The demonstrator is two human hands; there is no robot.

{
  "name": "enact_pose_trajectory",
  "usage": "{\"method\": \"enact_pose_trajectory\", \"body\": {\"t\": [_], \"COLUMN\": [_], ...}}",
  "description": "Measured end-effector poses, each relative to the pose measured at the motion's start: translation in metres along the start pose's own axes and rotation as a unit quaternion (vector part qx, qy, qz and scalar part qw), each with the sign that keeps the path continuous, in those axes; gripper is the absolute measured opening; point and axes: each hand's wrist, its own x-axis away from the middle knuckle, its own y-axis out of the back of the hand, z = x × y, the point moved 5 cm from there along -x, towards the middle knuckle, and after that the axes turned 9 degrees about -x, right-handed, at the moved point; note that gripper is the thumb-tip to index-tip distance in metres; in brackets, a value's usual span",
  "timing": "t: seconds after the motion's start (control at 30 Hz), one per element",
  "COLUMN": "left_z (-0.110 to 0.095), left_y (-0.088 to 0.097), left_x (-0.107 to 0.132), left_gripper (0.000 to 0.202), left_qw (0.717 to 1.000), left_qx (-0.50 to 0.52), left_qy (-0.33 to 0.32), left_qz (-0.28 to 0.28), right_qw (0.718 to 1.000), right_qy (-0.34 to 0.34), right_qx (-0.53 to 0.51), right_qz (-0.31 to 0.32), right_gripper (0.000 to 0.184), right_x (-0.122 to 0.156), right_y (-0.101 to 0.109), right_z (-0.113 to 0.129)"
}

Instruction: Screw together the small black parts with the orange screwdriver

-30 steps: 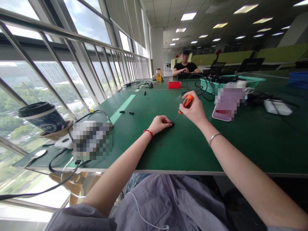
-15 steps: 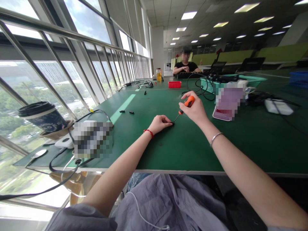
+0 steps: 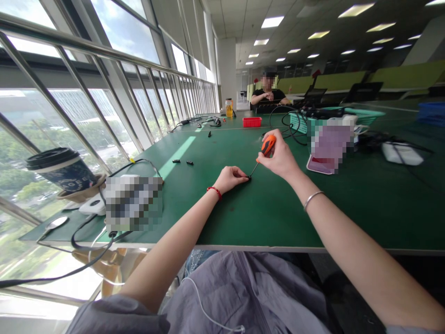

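Note:
My right hand [image 3: 278, 153] is closed round the orange and black handle of a screwdriver [image 3: 268, 144]. Its thin metal shaft slants down and to the left, and the tip meets a small black part [image 3: 249, 178] on the green table [image 3: 222, 222]. With pinched fingers, my left hand [image 3: 231, 179] holds that part against the tabletop. Most of the part is hidden by the fingertips, so its kind is unclear. Farther left lie two small black pieces [image 3: 176, 161] like it in colour, and a third small dark piece [image 3: 209, 134] sits farther back.
On the left are a lidded coffee cup [image 3: 62, 169], a white device [image 3: 93, 205] and cables. Farther off stand a red tray [image 3: 252, 122] and a jar [image 3: 229, 108]. A teal basket [image 3: 299, 123], a phone [image 3: 330, 148] and cables occupy the right. Another person sits at the far end.
The screwdriver handle has tipped slightly left and more upright as my right hand shifted its grip. My left hand and the black part stay in place.

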Motion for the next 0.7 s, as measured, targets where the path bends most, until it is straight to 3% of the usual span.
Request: {"method": "enact_pose_trajectory", "body": {"t": [0.23,0.37,0.57,0.7], "left_z": [-0.0023,-0.0023,-0.0003,-0.0014], "left_y": [-0.0002,-0.0004,0.0003,0.0004], "left_x": [0.0014,0.0010,0.0001,0.0007], "left_gripper": [0.013,0.013,0.013,0.013], "left_qw": [1.000,1.000,1.000,1.000], "left_qx": [-0.008,-0.020,-0.028,-0.028], "left_qy": [0.002,0.000,-0.005,-0.004], "left_qz": [0.003,0.000,-0.004,-0.002], "right_qw": [0.998,0.999,1.000,1.000], "right_qy": [-0.025,-0.009,-0.020,-0.015], "right_qx": [0.018,0.012,0.003,-0.020], "right_qz": [-0.049,-0.029,0.002,0.004], "right_gripper": [0.024,0.020,0.038,0.038], "right_x": [0.0003,-0.0005,-0.0003,0.0001], "right_y": [0.0054,0.0041,0.0025,0.0011], "right_z": [-0.0011,0.0013,-0.0025,-0.0049]}}
